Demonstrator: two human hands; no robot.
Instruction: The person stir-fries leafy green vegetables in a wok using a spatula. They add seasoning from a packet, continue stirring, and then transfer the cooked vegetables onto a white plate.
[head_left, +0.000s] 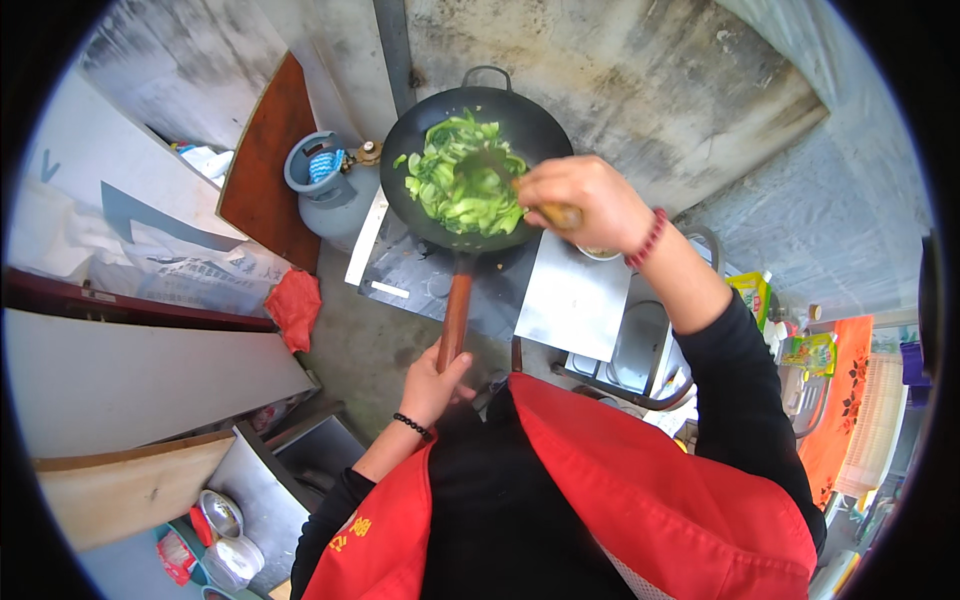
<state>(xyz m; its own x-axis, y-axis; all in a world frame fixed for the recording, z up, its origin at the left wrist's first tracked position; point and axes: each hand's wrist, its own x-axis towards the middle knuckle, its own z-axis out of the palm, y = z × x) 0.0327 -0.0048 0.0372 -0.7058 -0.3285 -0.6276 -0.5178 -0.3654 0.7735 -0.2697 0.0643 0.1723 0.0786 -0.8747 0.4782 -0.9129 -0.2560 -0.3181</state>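
Note:
A dark wok sits over the gas stove, its long wooden handle pointing towards me. My left hand is wrapped around the lower end of that handle. Inside the wok lies a heap of chopped leafy greens, bright green and glossy. In my right hand is the wooden handle of a spatula, held above the wok's right rim. The spatula's head is blurred and partly buried among the greens, so its shape cannot be made out.
Left of the stove stands a grey gas cylinder with a brown board beside it. A metal sheet adjoins the stove on the right, near a partly hidden bowl. Sauce pouches stand farther right. A stained wall rises behind.

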